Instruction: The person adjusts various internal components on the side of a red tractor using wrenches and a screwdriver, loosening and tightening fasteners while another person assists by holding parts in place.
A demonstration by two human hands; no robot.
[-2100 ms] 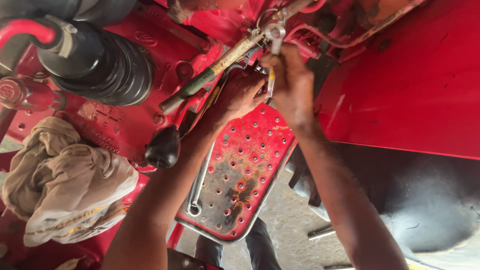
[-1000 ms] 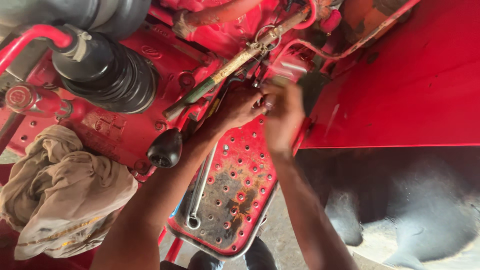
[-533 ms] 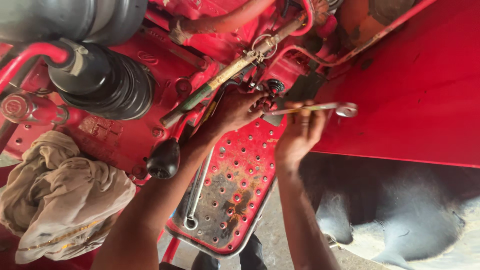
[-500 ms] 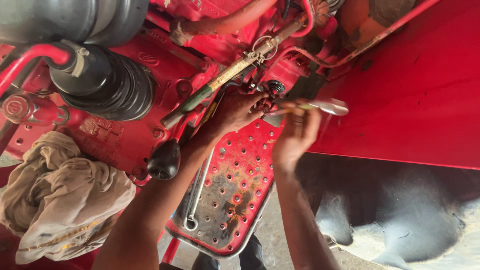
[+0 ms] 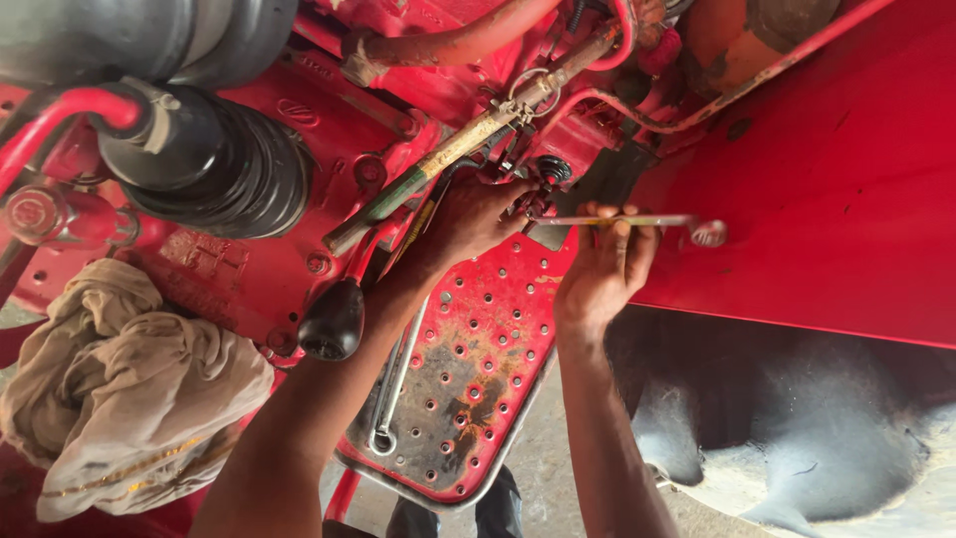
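My right hand (image 5: 602, 269) grips a slim metal spanner (image 5: 637, 222) held level, its ring end pointing right toward the red fender (image 5: 836, 189). The spanner's left end sits at a dark fitting (image 5: 551, 171) on the red tractor body. My left hand (image 5: 476, 214) is pressed against the linkage just left of that fitting, fingers curled around something I cannot make out. Both forearms reach up over the red perforated footplate (image 5: 478, 369).
A black ribbed rubber boot (image 5: 214, 174) and a black lever knob (image 5: 332, 321) lie left of my arms. A crumpled beige cloth (image 5: 119, 389) rests at the lower left. Another long spanner (image 5: 393, 384) lies on the footplate. A large tyre (image 5: 817, 428) fills the lower right.
My right hand has swung the spanner from upright near the fitting to level, pointing right. The left hand has stayed at the linkage. The view has shifted slightly.
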